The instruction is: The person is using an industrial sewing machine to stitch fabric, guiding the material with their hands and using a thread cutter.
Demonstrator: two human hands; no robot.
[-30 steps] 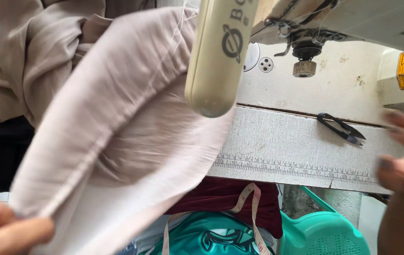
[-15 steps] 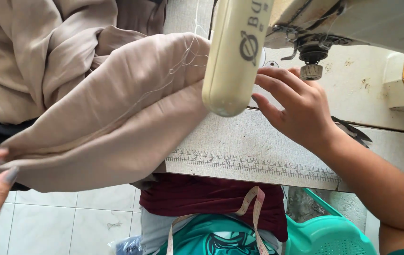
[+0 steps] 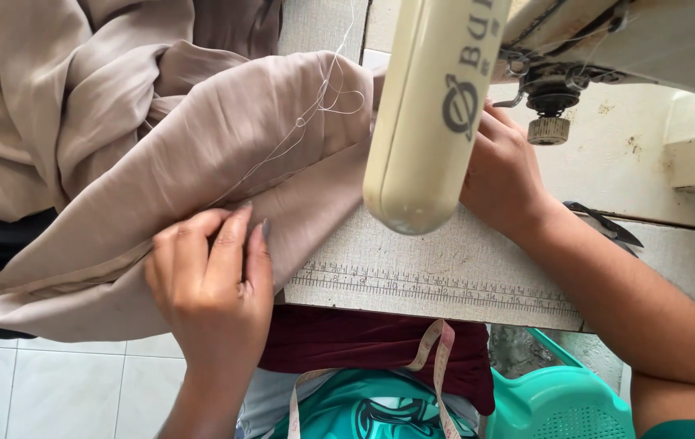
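Note:
A large piece of beige fabric [image 3: 201,146] lies bunched over the left part of the sewing table, with a loose white thread [image 3: 315,106] trailing across its fold. My left hand [image 3: 213,276] rests on the fabric's lower fold near the table's front edge, fingers pressing it down. My right hand [image 3: 502,175] reaches under the cream sewing machine head [image 3: 429,114], lying flat by the fabric's edge, partly hidden by the machine. The needle area [image 3: 546,97] sits just right of that hand.
The table [image 3: 445,276] carries a printed ruler strip along its front edge. Dark scissors [image 3: 603,223] lie behind my right forearm. A tape measure [image 3: 437,358] hangs around my neck over maroon and teal clothing. A teal plastic basket [image 3: 559,402] stands on the tiled floor below.
My left hand has come up from the lower left onto the fabric's fold. My right hand has slid further under the machine head. The fabric has settled onto the table.

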